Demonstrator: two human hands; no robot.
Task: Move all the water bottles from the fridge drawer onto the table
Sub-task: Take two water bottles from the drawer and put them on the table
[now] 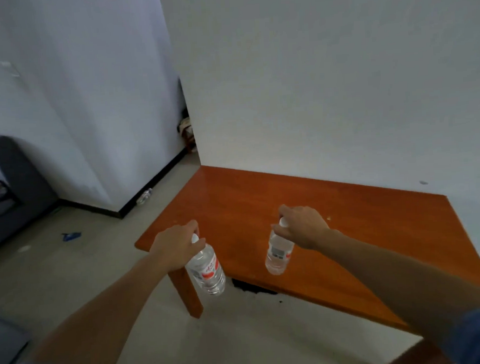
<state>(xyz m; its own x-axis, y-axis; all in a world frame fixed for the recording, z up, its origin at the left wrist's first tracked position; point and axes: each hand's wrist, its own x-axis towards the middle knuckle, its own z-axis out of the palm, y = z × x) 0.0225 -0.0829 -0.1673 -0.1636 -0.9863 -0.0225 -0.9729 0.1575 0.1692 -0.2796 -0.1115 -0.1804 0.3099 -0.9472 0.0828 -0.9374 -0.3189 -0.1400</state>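
Clear bottles [206,271], red-and-white labels, white caps; orange-brown table [348,231]; seemingly grey sofa [16,178].

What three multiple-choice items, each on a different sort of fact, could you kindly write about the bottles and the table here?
1. Where does the right bottle show relative to the table?
A. beneath it
B. against its top, near the front edge
C. lying at its far edge

2. How many bottles are being held?
A. none
B. one
C. two

3. How does the left hand hold the left bottle?
A. gripping its cap end, with the bottle hanging below
B. flat beneath its base
C. not at all

Answers:
1 B: the bottle's base is seen against the orange-brown top, just inside the front edge.
2 C: one bottle hangs from each hand, the right hand included.
3 A: the fingers curl round the white cap and the body hangs tilted below.
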